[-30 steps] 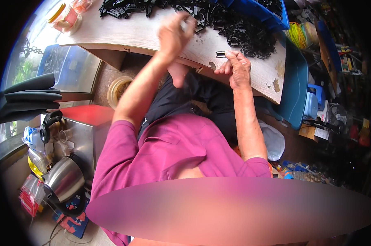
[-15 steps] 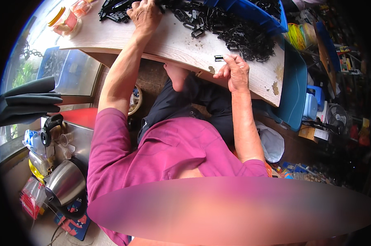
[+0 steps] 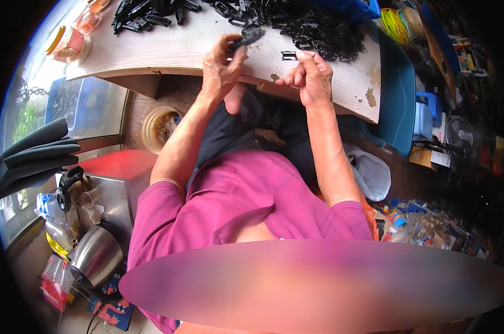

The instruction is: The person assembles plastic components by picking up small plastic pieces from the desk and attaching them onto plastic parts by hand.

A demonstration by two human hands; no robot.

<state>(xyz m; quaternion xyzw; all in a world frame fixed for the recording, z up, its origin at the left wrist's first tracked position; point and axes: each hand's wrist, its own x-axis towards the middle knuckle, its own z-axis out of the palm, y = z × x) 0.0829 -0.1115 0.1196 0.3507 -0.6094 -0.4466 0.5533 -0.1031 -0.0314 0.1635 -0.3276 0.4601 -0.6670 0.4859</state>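
Observation:
My left hand [image 3: 218,72] pinches a long black plastic part [image 3: 248,37] above the front of the pale wooden table [image 3: 179,54]. The part is slightly blurred. To the right, my right hand [image 3: 317,80] grips a small black plastic frame [image 3: 288,55] between thumb and forefinger. Its open, ladder-like end sticks out to the left. Beyond both hands spreads a heap of small black plastic parts [image 3: 324,34]. Longer black parts [image 3: 149,16] lie in a separate pile at the table's far left.
A blue bin [image 3: 369,9] stands at the far right, behind the heap. Lidded jars [image 3: 68,44] sit at the table's left end. Below the table is a round tub [image 3: 154,131]. A steel kettle [image 3: 99,253] stands at lower left, and a white bag [image 3: 371,175] hangs at right.
My left hand has come back from the far pile toward the right hand, now with a long black part in it. The right hand still holds the small frame. The whole view has shifted slightly.

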